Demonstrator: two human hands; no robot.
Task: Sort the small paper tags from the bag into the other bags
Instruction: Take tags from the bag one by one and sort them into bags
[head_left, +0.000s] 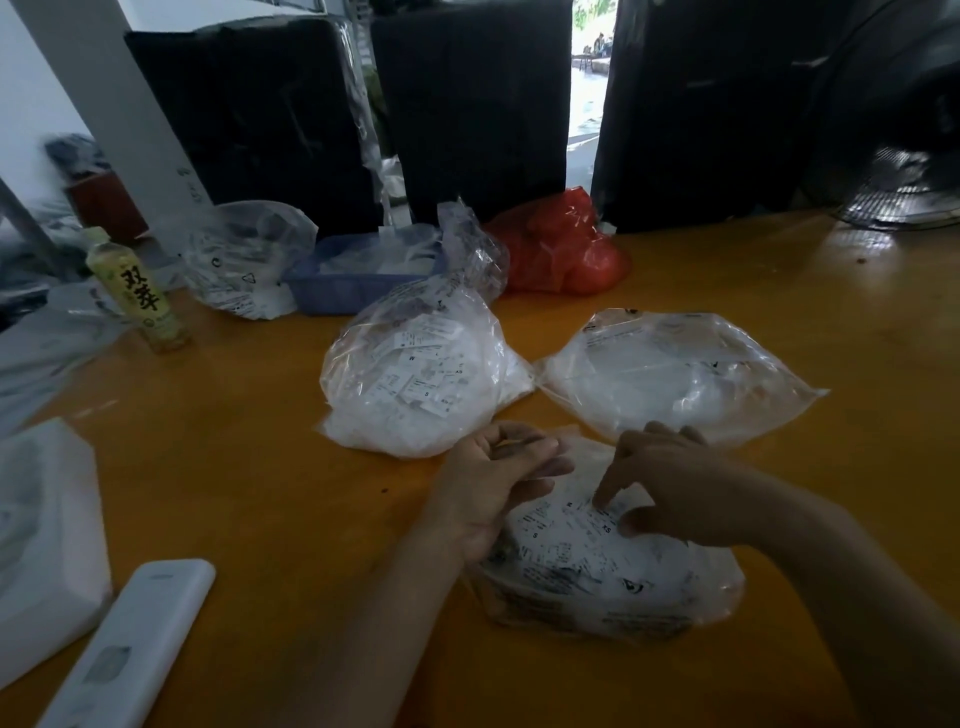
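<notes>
Right hand (670, 483) reaches down into the near bag (613, 571), thumb and forefinger pinching at the paper tags (576, 525) in its mouth. Left hand (498, 483) is palm-up at the bag's left edge, fingers loosely curled; can't tell if it holds tags or bag plastic. Two other clear bags sit further back on the orange table (260, 493): left bag (415, 374), right bag (675, 374).

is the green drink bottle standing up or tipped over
Standing up: the bottle rests on its base on the table, cap on top, leaning only slightly in the wide-angle view.
</notes>
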